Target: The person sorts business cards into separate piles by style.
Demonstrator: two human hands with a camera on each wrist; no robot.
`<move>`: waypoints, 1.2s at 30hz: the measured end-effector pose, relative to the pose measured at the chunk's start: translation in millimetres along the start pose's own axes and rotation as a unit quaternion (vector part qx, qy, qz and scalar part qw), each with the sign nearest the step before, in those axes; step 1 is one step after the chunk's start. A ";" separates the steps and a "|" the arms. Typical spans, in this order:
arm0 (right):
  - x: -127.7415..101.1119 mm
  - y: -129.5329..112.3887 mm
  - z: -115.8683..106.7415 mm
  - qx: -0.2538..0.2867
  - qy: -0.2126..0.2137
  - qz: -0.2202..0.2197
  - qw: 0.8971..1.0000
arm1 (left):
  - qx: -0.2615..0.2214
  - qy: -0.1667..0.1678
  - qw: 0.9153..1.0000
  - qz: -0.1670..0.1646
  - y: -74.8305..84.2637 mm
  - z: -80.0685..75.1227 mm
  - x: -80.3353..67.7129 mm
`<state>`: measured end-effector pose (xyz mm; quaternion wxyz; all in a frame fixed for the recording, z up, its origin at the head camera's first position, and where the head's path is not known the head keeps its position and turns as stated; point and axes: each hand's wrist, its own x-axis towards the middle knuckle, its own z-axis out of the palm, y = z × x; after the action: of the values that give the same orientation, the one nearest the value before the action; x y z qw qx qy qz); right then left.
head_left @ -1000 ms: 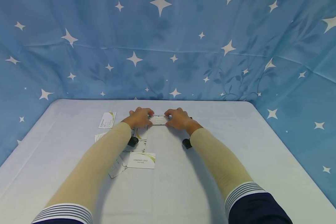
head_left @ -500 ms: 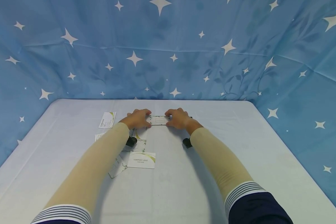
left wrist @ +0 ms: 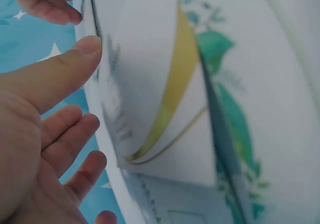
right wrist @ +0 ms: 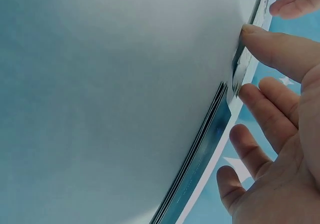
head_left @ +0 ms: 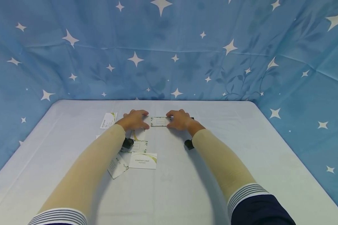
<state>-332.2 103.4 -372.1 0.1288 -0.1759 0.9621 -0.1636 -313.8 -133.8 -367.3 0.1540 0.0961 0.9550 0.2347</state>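
A white business card with a leafy border (head_left: pixel 160 121) lies toward the far side of the table. My right hand (head_left: pixel 179 120) pinches its right end between thumb and fingers, thumb at the near edge. Just left of that card, my left hand (head_left: pixel 135 120) is spread with nothing in it, its thumb and fingers apart. In the left wrist view the left thumb (left wrist: pixel 75 67) hovers near a card with a green-gold curve (left wrist: pixel 165 119), which overlaps a leaf-printed card (left wrist: pixel 232 109) beneath.
Several more cards lie on the left: an upright one (head_left: pixel 108 120), a company logo card (head_left: pixel 142 160) and a tilted one (head_left: pixel 117 167). My left forearm partly covers the group. The white table (head_left: pixel 169 193) ends at a blue star-patterned curtain (head_left: pixel 169 62).
My left hand has let go of the leafy-bordered card's left end and drawn away to the left, uncovering more of it. The right hand has stayed in place at the other end.
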 end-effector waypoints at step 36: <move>-61.5 -64.9 30.2 0.022 0.005 -0.120 0.992 | 0.028 0.012 0.998 0.058 -43.2 7.3 -111.8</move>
<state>-248.1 61.3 -364.6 0.1075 -0.2869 0.9307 -0.1999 -211.7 -196.9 -366.2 0.1261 0.1528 0.9558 0.2172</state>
